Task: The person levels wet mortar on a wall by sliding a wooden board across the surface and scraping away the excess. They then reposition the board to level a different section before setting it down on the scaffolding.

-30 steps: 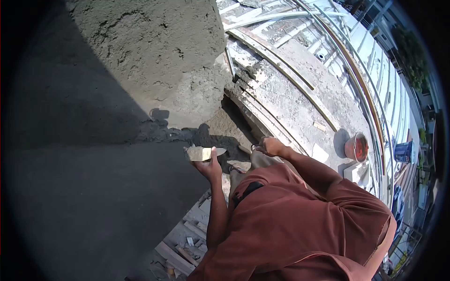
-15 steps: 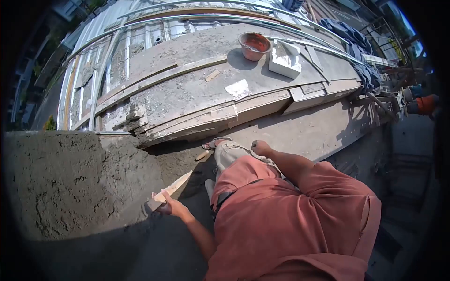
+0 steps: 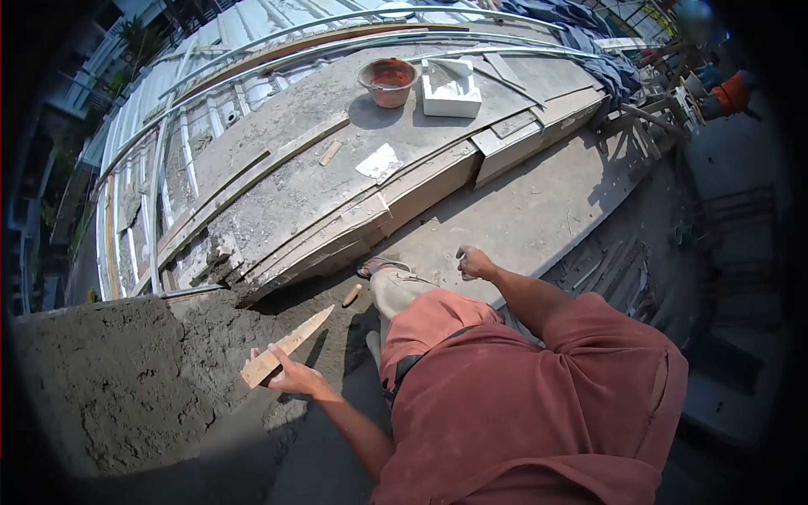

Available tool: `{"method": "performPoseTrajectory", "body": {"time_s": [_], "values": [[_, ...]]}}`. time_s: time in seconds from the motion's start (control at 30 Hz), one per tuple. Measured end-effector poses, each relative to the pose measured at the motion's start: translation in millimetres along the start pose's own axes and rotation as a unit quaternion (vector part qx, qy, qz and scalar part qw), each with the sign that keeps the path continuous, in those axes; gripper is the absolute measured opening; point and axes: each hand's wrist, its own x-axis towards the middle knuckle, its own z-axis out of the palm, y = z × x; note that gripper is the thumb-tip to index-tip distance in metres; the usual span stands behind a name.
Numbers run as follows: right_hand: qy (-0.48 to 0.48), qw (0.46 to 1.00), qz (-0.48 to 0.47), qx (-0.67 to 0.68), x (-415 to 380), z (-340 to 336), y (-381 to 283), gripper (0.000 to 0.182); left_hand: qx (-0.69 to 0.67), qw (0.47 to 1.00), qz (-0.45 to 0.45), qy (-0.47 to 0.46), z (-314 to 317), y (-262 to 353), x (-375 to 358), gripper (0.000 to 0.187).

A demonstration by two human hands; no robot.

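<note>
My left hand [image 3: 296,375] grips a wooden board [image 3: 290,343] near its broad end. The board tapers to a point toward my feet and is held beside the rough wet mortar surface [image 3: 126,379]. My right hand [image 3: 478,263] hovers by my leg over the concrete ledge; its fingers are loosely curled and apart, and I see nothing in them. A short rounded wooden piece, like a tool handle [image 3: 353,295], lies on the ground near my sandalled foot [image 3: 380,265].
On the raised slab stand a mortar-stained bucket [image 3: 388,82] and a white block-shaped box [image 3: 452,93]. Long wooden strips [image 3: 252,198] and metal rails [image 3: 320,50] run across the slab and roof sheets. An orange container [image 3: 734,91] is far right, beside scaffolding-like timber.
My left hand has lifted the board off the mortar surface and tilted it. The fingers of my right hand have loosened from a fist. The view has turned, shifting the slab leftward.
</note>
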Motion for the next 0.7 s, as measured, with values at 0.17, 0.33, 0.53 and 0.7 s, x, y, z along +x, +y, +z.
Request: {"method": "performPoseTrajectory", "body": {"time_s": [0.17, 0.33, 0.53, 0.7], "values": [[0.019, 0.999, -0.011, 0.032, 10, -12, 8, 0.027, -0.193, 0.977, -0.020, 0.089, 4, 26, 13, 0.052], [0.008, 0.998, -0.066, -0.023, 25, -26, -2, 0.018, -0.276, 0.919, -0.213, 0.183, 19, 30, 13, 0.076], [0.036, 0.992, -0.070, 0.101, 59, -73, 2, 0.017, -0.365, 0.834, -0.386, 0.148, 92, -46, 9, 0.082], [0.059, 0.970, 0.074, 0.225, 102, -169, 36, 0.021, -0.403, 0.762, -0.490, 0.128, 189, -110, -5, 0.086]]}}
